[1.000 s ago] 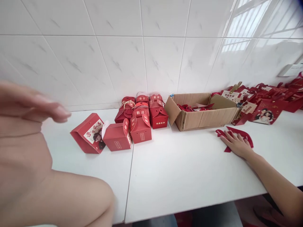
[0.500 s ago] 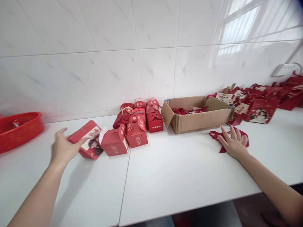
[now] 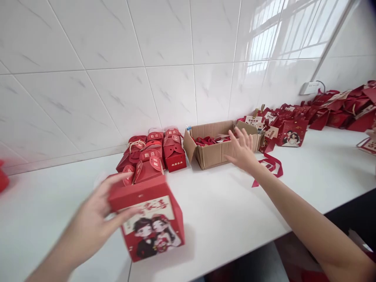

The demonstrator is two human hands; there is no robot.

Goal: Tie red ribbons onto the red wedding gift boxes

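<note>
My left hand (image 3: 96,213) grips a red gift box (image 3: 149,219) printed with a cartoon couple, holding it above the near part of the white table (image 3: 229,211). My right hand (image 3: 242,150) is raised with fingers spread, just in front of an open cardboard carton (image 3: 217,152) that holds red ribbons. A red ribbon piece (image 3: 272,164) lies on the table beside my right wrist. A cluster of small closed red boxes (image 3: 152,154) stands against the wall between the two hands.
Many red gift bags and boxes (image 3: 296,125) line the tiled wall to the right, up to the far right edge. A wall socket (image 3: 308,88) sits above them. A red edge (image 3: 2,180) shows at the far left. The table's front edge runs close below.
My left hand took hold of the picture box and lifted it toward me. My right hand left the ribbon and rose toward the carton. The view swung right.
</note>
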